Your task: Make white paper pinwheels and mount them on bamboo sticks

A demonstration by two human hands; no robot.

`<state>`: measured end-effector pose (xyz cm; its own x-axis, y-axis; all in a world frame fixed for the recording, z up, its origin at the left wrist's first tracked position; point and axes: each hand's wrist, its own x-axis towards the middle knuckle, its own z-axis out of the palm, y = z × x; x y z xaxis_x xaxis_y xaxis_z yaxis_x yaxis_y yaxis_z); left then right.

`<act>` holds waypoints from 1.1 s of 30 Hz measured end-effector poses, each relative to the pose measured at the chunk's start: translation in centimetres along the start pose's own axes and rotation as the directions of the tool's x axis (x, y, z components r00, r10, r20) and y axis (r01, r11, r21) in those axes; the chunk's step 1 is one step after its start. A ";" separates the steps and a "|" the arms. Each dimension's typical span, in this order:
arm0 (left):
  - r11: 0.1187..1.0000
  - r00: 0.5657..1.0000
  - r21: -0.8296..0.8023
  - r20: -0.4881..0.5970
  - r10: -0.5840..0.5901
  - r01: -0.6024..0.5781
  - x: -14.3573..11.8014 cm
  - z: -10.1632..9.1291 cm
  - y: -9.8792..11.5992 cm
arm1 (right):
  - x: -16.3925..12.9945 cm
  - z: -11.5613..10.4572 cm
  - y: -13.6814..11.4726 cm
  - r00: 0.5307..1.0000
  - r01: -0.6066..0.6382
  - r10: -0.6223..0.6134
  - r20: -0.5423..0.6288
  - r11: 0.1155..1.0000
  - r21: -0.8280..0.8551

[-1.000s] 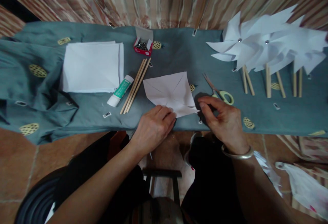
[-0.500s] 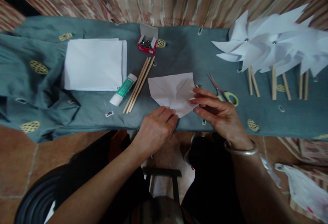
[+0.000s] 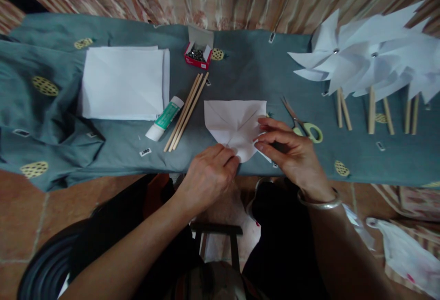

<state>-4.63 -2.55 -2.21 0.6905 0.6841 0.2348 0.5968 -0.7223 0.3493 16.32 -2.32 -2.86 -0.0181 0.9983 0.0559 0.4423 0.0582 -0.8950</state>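
1. A grey-green cloth (image 3: 240,71) is covering the work surface; its left end is lying in loose folds.
2. A stack of white paper sheets (image 3: 123,82) is lying flat on the left part of the cloth.
3. A glue stick (image 3: 164,118) with a green label is lying just beside the stack's lower right corner, tilted on a diagonal.
4. A bundle of wooden sticks (image 3: 186,111) is lying next to the glue stick, parallel to it.
5. A small red box of pins (image 3: 196,55) is sitting open beyond the sticks, near the far edge.
6. The left hand (image 3: 208,176) is resting at the near edge of the cloth, fingers curled narrow, fingertips pressing down on the near corner of the cut paper square (image 3: 233,123).
7. The cut paper square is lying flat at the centre of the cloth, between the two hands and just beyond them, with crease lines meeting near its middle.
8. The right hand (image 3: 292,153) is touching the square's right side, thumb and fingers pinching one cut flap and folding it inward toward the centre.
9. Scissors (image 3: 302,123) with yellow-green handles are lying just behind the right hand, apart from the square.
10. Finished white pinwheels (image 3: 364,57) on wooden sticks are lying in a row at the far right.
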 end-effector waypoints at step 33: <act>1.000 1.000 -0.010 0.023 -0.015 0.015 0.0 -0.1 0.0 | 0.9 2.9 -0.8 0.983 0.169 -0.182 -0.002 0.920 -0.354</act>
<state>-4.64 -2.57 -2.13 0.6909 0.6922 0.2086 0.6031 -0.7110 0.3617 13.37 -1.45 -3.38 -0.0962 0.9711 0.2185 0.7210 0.2193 -0.6573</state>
